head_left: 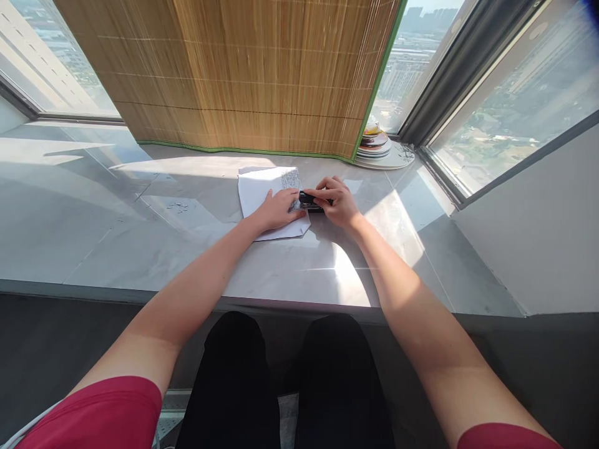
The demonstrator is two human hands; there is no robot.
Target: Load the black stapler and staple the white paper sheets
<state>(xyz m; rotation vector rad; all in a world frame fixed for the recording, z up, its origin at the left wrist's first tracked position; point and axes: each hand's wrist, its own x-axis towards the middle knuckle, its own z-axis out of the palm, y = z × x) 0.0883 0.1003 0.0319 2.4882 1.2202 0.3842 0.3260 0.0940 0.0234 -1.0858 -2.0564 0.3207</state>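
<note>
A small stack of white paper sheets (pixel 255 190) lies on the grey stone sill, with dense printing along its upper right part. My left hand (pixel 279 210) rests flat on the sheets, fingers stretched toward their right edge and the thumb lower down. A black stapler (pixel 307 199) sits at that right edge, its front end over or against the paper; whether the sheets are between its jaws I cannot tell. Around its back part and on its top are the fingers of my right hand (pixel 337 202), which partly hide it.
Thin dark bits like loose staples (pixel 182 206) are scattered on the sill at left. A bamboo blind (pixel 234 81) with green edging hangs behind. Stacked plates (pixel 386 156) stand in the back right corner by the window. The sill's front edge (pixel 299 304) runs above my knees.
</note>
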